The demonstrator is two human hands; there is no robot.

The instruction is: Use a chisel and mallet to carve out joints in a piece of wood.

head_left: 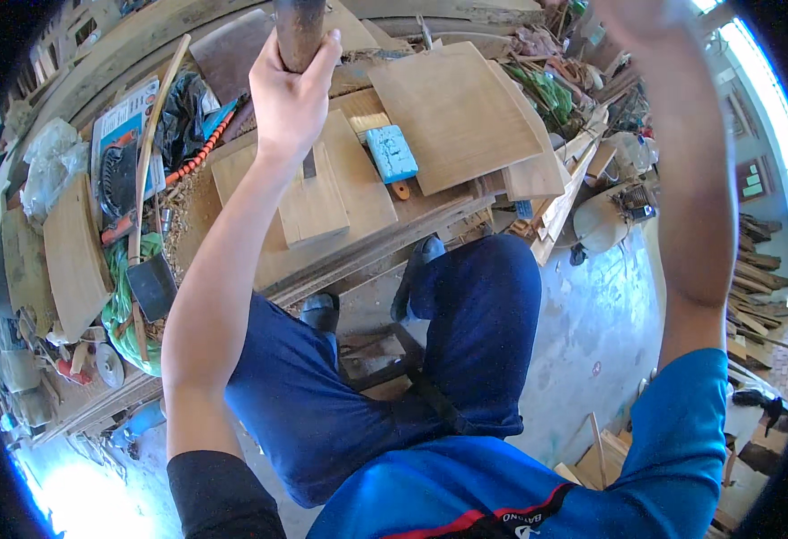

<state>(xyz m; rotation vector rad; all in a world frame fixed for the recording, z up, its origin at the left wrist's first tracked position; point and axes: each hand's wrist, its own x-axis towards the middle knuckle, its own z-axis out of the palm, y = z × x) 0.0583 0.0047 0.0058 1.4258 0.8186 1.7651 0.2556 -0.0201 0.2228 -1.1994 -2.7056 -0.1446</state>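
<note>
My left hand (293,99) is wrapped round the thick wooden handle of a chisel (301,27). Just past my wrist, its flat dark blade (309,163) shows against a thick wooden block (318,202); whether the tip is in the wood is hidden. This block lies on a wider flat board (367,184) on the low workbench. High at the upper right is my right hand (646,18), smeared by motion and cut by the frame's edge. Its fingers and anything in them cannot be made out.
A worn blue block (391,153) lies beside square wooden panels (457,112). Left stand a power tool (120,184), an orange coiled cord (201,157), a dark metal blade (151,286) and plastic bags (53,162). Wood offcuts (758,278) are piled right. My legs straddle a low seat.
</note>
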